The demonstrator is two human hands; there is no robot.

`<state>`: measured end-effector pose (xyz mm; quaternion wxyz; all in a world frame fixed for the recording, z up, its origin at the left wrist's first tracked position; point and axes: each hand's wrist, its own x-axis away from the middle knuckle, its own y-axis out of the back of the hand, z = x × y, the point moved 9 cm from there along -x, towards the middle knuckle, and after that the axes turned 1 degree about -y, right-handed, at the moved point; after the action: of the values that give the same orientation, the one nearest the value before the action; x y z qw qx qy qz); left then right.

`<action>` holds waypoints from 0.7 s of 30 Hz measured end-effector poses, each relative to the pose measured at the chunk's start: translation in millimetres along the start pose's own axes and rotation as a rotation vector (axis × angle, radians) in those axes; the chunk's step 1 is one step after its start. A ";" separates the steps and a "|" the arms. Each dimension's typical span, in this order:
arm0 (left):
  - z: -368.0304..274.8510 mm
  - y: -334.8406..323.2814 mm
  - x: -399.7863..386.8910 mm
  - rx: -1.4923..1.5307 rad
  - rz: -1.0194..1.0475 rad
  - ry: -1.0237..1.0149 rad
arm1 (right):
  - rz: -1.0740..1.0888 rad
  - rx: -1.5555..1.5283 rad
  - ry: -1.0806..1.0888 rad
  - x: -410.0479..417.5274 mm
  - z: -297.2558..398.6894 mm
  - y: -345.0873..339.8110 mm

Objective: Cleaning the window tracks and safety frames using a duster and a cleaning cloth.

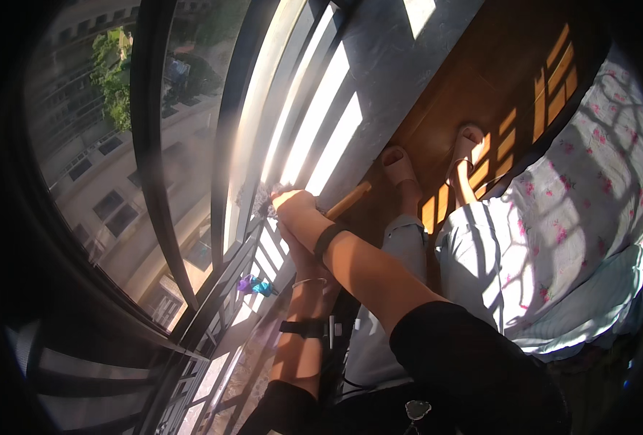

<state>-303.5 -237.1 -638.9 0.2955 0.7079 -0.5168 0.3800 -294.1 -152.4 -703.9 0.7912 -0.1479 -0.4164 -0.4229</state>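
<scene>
My right hand point(297, 203) is closed around a grey fluffy duster or cloth point(257, 200) beside the window frame point(226, 179). Grey fluff shows on both sides of the fist. A yellow-brown stick point(349, 199) juts out past the far side of this hand; whether it belongs to the fluffy thing is hidden. My left hand point(298, 251) lies just below, partly covered by my right wrist. Its fingers are out of sight, so its hold is unclear. Close by on the sill is a small purple and blue object point(254, 285), perhaps bunched fabric.
Dark window bars point(150, 152) stand at the left, with buildings outside. A grey stone-like ledge point(392, 70) with bright sun stripes runs upward. My sandalled feet point(400, 166) rest on the brown floor point(452, 87). A bed with floral cloth point(577, 212) is at the right.
</scene>
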 end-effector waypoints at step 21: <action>8.3 12.6 51.9 -0.373 0.046 -0.196 | -0.544 -0.235 -0.105 54.8 -41.7 111.0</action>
<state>-304.4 -273.8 -599.3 0.3611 0.6625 -0.6204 0.2139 -167.7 -140.3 -673.2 0.6037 -0.1432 -0.4292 -0.6564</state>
